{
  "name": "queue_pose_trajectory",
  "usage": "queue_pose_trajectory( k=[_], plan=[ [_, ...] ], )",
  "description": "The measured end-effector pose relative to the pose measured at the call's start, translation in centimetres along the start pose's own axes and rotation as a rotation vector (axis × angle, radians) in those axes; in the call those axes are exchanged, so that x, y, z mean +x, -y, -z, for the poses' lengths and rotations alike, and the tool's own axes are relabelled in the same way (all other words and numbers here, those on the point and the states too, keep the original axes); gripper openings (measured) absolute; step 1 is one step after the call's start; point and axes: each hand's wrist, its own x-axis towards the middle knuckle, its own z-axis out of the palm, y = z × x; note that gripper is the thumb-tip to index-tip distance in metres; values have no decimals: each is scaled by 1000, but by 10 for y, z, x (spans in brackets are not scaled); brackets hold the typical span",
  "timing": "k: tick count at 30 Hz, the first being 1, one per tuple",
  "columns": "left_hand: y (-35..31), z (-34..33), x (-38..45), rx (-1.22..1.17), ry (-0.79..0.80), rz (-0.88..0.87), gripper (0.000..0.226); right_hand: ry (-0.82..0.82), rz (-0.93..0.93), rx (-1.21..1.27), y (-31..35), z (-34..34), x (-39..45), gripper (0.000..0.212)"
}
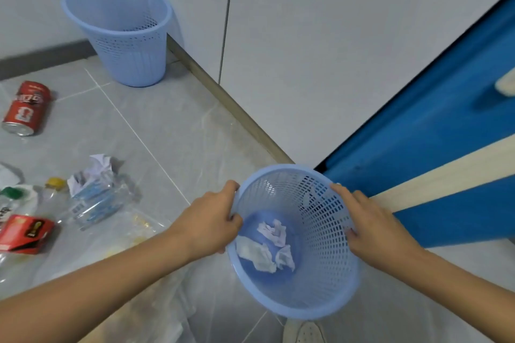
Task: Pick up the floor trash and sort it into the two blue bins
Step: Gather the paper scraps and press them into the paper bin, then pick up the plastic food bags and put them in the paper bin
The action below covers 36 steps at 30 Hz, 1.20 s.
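Observation:
A blue mesh bin (323, 281) sits low in the middle, tilted toward me, with crumpled white paper (264, 248) on its bottom. My left hand (211, 223) grips its left rim and my right hand (373, 220) holds its right side. A second blue bin (122, 36) stands upright in the far corner, nothing visible inside. On the floor at left lie two red cans (26, 107), a crumpled paper wad (96, 170), a clear plastic bottle (94, 203), a red carton (25, 234) and a clear plastic bag (117, 248).
White cabinet doors (334, 50) rise behind the held bin. A blue panel with a pale wooden strip (446, 175) leans at right. A yellow-capped bottle (55, 183) and a green-capped bottle (12, 195) lie at far left. A shoe tip (306, 331) shows at the bottom.

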Motion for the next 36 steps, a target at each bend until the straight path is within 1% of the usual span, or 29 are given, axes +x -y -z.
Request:
queue_pose_trajectory(
  k=[3, 5, 8, 11, 13, 15, 17, 20, 22, 24, 26, 28, 29, 30, 31, 32, 33, 34, 35, 36],
  plan=[
    [13, 7, 4, 17, -138, -32, 34, -7, 19, 184, 11, 0, 15, 85],
    [27, 25, 9, 7, -224, -34, 34, -31, 47, 225, 24, 7, 35, 81],
    [49, 67, 21, -13, -335, 0, 31, -44, 138, 230, 54, 23, 88, 77],
    [73, 107, 48, -71, -436, 96, 35, -63, 215, 213, 93, 41, 153, 76],
    [86, 128, 71, -136, -472, 178, 43, -83, 222, 194, 115, 51, 192, 78],
    [94, 141, 90, -244, -494, 227, 46, -94, 209, 134, 130, 60, 224, 80],
    [99, 149, 104, -332, -527, 249, 46, -102, 211, 78, 141, 64, 250, 80],
    [103, 155, 114, -353, -586, 261, 45, -133, 226, 29, 149, 68, 271, 77],
    [106, 156, 112, -361, -581, 246, 47, -151, 242, -49, 146, 68, 274, 71],
    [110, 162, 99, -283, -578, 215, 54, -235, 278, -222, 143, 75, 265, 56],
    [118, 172, 68, -97, -600, 153, 57, -384, 347, -340, 147, 88, 245, 41],
    [130, 177, 22, 67, -595, 77, 45, -520, 533, -275, 167, 100, 210, 26],
    [138, 176, -6, 126, -572, 54, 36, -531, 648, -192, 182, 101, 187, 17],
    [148, 171, -34, 168, -537, 54, 28, -493, 763, -114, 199, 96, 163, 10],
    [159, 163, -60, 185, -489, 75, 21, -394, 854, -51, 217, 85, 136, 6],
    [170, 152, -83, 189, -433, 102, 16, -230, 891, -18, 233, 64, 114, 7],
    [181, 139, -102, 196, -372, 127, 15, -13, 844, -32, 243, 35, 99, 7],
    [193, 123, -114, 220, -301, 156, 17, 228, 722, -68, 249, 2, 89, 8],
    [206, 107, -121, 256, -218, 193, 21, 481, 528, -86, 251, -32, 80, 11],
    [217, 91, -125, 293, -130, 230, 26, 706, 315, -53, 252, -64, 72, 15]
  ],
)
